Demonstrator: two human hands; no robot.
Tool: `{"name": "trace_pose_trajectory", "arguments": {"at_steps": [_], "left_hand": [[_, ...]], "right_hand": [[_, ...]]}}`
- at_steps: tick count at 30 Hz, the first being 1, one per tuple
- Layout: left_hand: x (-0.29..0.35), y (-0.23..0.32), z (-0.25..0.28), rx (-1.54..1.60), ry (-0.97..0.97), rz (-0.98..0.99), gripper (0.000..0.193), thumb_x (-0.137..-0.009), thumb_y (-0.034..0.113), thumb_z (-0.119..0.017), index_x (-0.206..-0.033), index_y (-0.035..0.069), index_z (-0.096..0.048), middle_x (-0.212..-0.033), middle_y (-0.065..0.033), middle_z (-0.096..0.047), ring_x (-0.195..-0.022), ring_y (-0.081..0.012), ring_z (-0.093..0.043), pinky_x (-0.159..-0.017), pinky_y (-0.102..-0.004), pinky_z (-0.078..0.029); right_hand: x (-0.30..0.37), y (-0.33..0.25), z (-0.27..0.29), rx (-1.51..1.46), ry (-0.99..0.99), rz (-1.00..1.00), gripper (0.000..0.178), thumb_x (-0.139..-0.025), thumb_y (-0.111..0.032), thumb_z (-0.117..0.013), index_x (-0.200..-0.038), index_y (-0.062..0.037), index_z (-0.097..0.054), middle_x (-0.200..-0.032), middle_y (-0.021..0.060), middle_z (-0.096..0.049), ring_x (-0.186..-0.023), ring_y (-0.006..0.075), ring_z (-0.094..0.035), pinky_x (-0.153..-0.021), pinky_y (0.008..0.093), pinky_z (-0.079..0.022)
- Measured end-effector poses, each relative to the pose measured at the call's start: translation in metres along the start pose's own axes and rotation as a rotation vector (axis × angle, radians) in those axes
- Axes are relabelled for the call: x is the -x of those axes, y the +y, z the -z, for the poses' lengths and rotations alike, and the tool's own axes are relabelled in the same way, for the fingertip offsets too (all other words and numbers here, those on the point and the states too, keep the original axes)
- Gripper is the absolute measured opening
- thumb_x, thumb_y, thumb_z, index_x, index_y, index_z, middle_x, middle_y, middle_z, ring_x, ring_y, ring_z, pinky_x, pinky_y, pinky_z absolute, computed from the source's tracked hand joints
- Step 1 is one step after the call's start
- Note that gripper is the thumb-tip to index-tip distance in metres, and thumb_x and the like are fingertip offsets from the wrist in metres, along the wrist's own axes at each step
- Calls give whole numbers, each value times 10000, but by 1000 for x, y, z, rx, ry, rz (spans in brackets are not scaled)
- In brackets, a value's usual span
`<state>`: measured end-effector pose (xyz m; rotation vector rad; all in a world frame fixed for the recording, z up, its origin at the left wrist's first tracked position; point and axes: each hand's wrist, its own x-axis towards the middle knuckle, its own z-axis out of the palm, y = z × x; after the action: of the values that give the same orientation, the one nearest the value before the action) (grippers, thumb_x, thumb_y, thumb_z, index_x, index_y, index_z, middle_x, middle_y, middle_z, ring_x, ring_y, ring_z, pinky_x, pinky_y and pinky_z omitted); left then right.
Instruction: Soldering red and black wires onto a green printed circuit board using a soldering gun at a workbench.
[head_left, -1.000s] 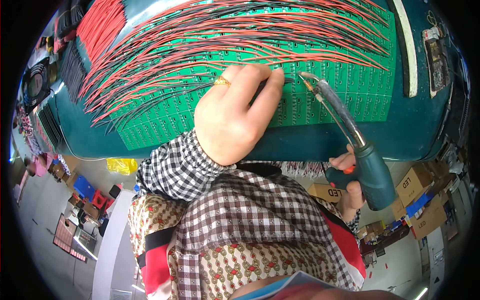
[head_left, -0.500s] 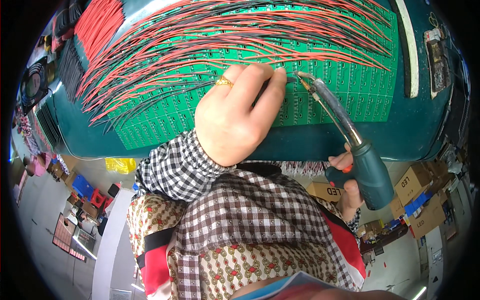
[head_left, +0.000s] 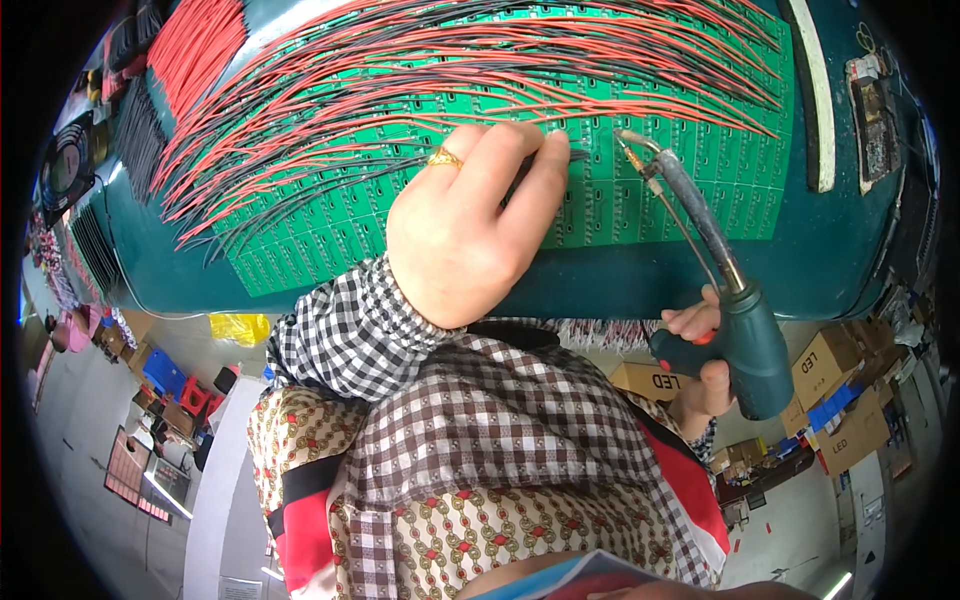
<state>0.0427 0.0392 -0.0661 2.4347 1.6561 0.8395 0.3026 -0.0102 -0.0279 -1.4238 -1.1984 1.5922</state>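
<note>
L. hand (head_left: 465, 225) clamped its fingers on thin blk wire (head_left: 579, 155), end just past them, over grn circuit bds (head_left: 650, 220); R. hand (head_left: 710, 388) wrapped its fingers round dk-grn soldering gun (head_left: 756, 350), bent tip (head_left: 642, 142) near L. fingers.

Blk/wht check L sleeve (head_left: 345, 328), gathered cuff (head_left: 402, 290), 9 o'clk. Gold ring (head_left: 444, 158), L hand (head_left: 465, 235), approx 12. Brn/wht check apron (head_left: 490, 410), 6; cream chain-print cloth (head_left: 480, 530), lower 6; red/blk bands (head_left: 700, 505), 5 & 7.

Head-worn fisheye looks steeply down, near, across the workbench (head_left: 600, 285)
</note>
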Motion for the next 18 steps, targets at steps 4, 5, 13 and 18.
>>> {"name": "trace_pose_trajectory", "arguments": {"at_steps": [4,5,13,18], "left_hand": [[0,1,2,22,-13,71,336,-643,-68,-675,-969,13,-679,-886,-68,-597,-717,-200,-589,-605,-296,-492],[-1,2,1,18,-16,71,338,-644,-70,-675,-972,12,-679,-886,-69,-598,-718,-202,-590,-608,-296,-493],[2,-5,4,26,-30,-4,341,-656,32,-622,-990,-35,-637,-946,-112,-558,-771,-234,-579,-627,-298,-510],[-2,3,18,88,14,-59,397,-637,40,-619,-1025,-43,-636,-952,-127,-573,-804,-245,-587,-669,-310,-517]], "right_hand": [[-3,-2,0,22,16,14,825,-824,-520,-618,-1228,175,-427,-899,152,-571,-830,287,-599,-753,420,-546],[-3,-2,1,24,18,11,825,-824,-520,-618,-1228,175,-427,-899,152,-571,-830,287,-599,-753,420,-546],[-4,5,6,9,24,93,794,-848,-526,-573,-1234,154,-431,-961,199,-602,-889,345,-635,-703,411,-581],[4,5,17,-121,29,30,842,-784,-539,-676,-1256,114,-429,-1065,175,-595,-980,308,-620,-827,394,-530]]}}
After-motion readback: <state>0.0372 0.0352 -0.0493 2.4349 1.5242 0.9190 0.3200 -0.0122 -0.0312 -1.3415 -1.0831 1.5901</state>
